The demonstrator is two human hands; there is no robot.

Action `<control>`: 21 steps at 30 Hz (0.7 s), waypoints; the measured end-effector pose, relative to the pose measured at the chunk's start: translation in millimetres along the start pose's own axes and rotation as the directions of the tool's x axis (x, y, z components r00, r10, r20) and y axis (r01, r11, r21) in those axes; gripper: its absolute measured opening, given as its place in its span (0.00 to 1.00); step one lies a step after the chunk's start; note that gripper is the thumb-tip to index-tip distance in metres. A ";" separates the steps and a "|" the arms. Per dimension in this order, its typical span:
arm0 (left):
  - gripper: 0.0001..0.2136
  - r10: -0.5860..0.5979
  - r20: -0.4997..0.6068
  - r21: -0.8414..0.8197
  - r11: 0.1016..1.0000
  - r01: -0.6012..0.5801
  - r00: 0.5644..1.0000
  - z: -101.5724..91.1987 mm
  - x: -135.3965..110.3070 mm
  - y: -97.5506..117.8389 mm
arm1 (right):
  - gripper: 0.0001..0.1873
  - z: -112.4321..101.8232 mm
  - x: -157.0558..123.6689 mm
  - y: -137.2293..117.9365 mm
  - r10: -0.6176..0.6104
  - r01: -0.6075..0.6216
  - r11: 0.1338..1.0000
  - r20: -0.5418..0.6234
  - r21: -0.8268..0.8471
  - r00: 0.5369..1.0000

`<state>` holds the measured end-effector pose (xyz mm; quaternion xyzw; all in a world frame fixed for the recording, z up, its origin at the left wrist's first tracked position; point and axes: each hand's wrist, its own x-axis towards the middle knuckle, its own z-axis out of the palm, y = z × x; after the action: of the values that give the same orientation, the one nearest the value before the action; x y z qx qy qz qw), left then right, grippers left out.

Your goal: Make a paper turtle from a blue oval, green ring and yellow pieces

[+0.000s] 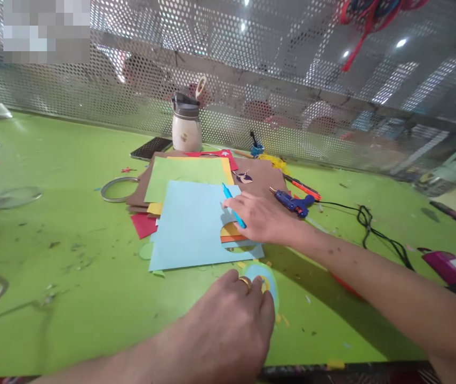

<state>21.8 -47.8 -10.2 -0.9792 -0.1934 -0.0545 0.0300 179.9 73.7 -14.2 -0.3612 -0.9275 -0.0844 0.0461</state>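
My right hand (257, 216) is closed around a slim bright blue pen (239, 220), over the right side of a light blue paper sheet (191, 226). A round hole is cut in that sheet's lower right corner, with yellow and orange paper showing through. My left hand (239, 314) is nearer to me, its fingers curled and pressed together on a layered paper circle (272, 288) in blue, green and yellow. The fingertips partly hide the circle. Beneath the blue sheet lie green paper (190, 169) and brown paper (265, 170).
A white bottle (186, 130) stands behind the papers beside a dark phone (151, 148). A roll of tape (119, 189) lies left. To the right are a blue glue gun (295, 204), its black cord (366, 221) and a purple tool (446, 269). A perforated metal screen (228, 69) borders the back.
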 end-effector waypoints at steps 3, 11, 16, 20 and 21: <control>0.09 0.015 0.005 0.027 1.000 -0.015 1.000 2.5 -0.2 1.9 | 0.22 1.8 0.7 -0.9 -0.030 0.031 0.998 0.020 -0.049 0.999; 0.10 0.020 -0.032 0.045 0.999 -0.018 0.999 5.3 -0.7 0.1 | 0.20 -1.4 19.2 5.6 0.005 -0.016 0.996 -0.123 -0.090 0.992; 0.11 0.026 -0.032 0.070 0.997 -0.023 0.999 5.6 -2.2 0.7 | 0.21 3.6 44.6 21.6 0.021 -0.020 1.000 -0.186 0.010 0.982; 0.13 0.010 -0.022 0.051 0.999 -0.009 1.000 4.1 -2.8 0.1 | 0.17 9.2 40.2 29.0 0.065 -0.026 0.983 -0.213 0.181 0.975; 0.13 0.018 -0.022 0.038 0.999 -0.017 1.000 3.7 -2.8 -0.6 | 0.16 7.8 31.8 28.0 0.096 -0.041 0.971 -0.228 0.234 0.969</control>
<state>19.4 -48.0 -14.1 -0.9794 -0.1853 -0.0613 0.0510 175.2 116.5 -13.7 -0.3728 -0.9057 -0.0185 0.2007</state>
